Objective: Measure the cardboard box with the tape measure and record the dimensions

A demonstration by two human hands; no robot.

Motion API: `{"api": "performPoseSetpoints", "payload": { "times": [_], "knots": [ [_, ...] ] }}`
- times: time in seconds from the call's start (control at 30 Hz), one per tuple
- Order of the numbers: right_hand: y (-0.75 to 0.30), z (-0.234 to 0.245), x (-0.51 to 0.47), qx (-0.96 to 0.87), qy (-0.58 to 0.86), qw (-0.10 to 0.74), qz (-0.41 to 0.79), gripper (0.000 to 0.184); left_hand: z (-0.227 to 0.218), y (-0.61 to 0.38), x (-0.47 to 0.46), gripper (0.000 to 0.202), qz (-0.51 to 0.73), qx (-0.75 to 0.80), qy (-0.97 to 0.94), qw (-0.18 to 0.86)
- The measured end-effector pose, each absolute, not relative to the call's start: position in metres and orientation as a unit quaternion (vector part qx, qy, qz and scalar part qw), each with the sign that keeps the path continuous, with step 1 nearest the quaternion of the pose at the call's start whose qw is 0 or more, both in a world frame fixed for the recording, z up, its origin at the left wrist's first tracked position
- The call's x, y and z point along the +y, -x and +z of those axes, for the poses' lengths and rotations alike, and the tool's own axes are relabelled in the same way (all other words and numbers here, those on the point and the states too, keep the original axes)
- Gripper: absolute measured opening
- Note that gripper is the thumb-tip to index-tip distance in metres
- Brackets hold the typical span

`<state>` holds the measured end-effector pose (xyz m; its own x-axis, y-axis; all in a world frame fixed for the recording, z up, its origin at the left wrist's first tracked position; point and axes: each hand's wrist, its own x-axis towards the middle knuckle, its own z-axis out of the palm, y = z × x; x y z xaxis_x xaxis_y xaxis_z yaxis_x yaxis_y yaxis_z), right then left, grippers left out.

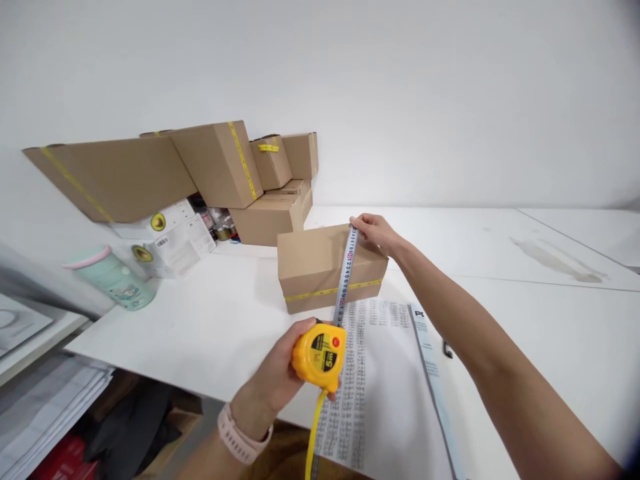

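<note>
A yellow tape measure (319, 355) is gripped in my left hand (280, 367), low in front of the table's near edge. Its blade (345, 280) runs out across a small cardboard box (320, 257), from near the body up to the box's far edge. There my right hand (373, 232) pinches the blade's end against the box, thumb and fingers closed. Along the front face of the box runs a yellow printed tape strip (310, 293). A yellow wrist strap (314, 433) hangs down from the tape measure.
Several larger cardboard boxes (215, 163) are stacked at the back left, above white cartons with avocado pictures (175, 240). A mint tumbler (117, 280) stands at the left. Under the small box's near side lies a printed sheet (385, 373), with a small black object (447, 349) beside it.
</note>
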<state>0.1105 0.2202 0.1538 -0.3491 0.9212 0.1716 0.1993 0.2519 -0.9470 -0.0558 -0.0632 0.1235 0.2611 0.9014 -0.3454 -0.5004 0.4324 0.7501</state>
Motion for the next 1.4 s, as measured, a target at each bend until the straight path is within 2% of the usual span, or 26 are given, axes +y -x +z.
{"api": "performPoseSetpoints", "payload": {
  "times": [0.1, 0.23, 0.3, 0.43, 0.67, 1.07, 1.4],
  "knots": [
    [-0.09, 0.145, 0.236, -0.694, 0.437, 0.368, 0.438, 0.036, 0.122, 0.026, -0.053, 0.044, 0.517, 0.404, -0.248, 0.712],
    [-0.062, 0.148, 0.254, -0.777, 0.48, 0.305, 0.27, 0.026, 0.129, -0.003, -0.033, 0.047, 0.55, 0.43, -0.262, 0.666],
    [-0.054, 0.15, 0.258, -0.791, 0.501, 0.271, 0.223, 0.025, 0.13, -0.012, -0.025, 0.051, 0.558, 0.445, -0.256, 0.652],
    [-0.05, 0.149, 0.262, -0.789, 0.511, 0.252, 0.23, 0.038, 0.129, -0.021, -0.014, 0.051, 0.568, 0.445, -0.263, 0.64],
    [-0.045, 0.142, 0.277, -0.795, 0.518, 0.238, 0.207, 0.043, 0.131, -0.02, -0.005, 0.052, 0.556, 0.462, -0.249, 0.645],
    [-0.037, 0.14, 0.287, -0.801, 0.536, 0.205, 0.17, 0.041, 0.143, -0.014, -0.003, 0.043, 0.562, 0.461, -0.202, 0.656],
    [-0.041, 0.139, 0.283, -0.796, 0.524, 0.233, 0.195, 0.035, 0.14, -0.011, -0.006, 0.046, 0.559, 0.468, -0.206, 0.652]
  ]
}}
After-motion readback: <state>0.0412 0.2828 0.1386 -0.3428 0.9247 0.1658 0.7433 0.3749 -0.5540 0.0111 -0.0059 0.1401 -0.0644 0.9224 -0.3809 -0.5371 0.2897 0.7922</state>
